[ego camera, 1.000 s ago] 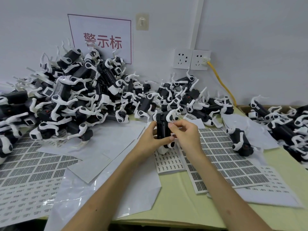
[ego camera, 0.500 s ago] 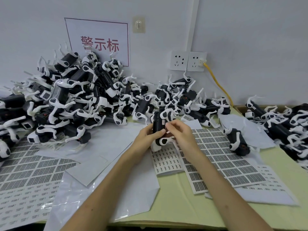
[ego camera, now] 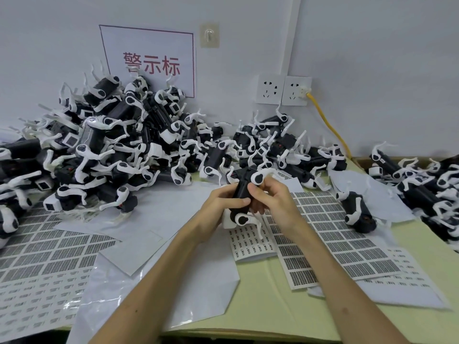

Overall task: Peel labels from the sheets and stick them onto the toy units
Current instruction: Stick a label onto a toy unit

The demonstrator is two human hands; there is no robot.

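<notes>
The black-and-white plastic toy unit is held over the label sheets mid-bench. The left hand wraps its smooth body and the right hand pinches its side. Fingers hide any label. A tangled heap crowds the back-left corner.

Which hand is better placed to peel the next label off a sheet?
Probably the right hand: the label sheet lies just beside it, while the left hand wraps round the toy unit and supports it.
</notes>
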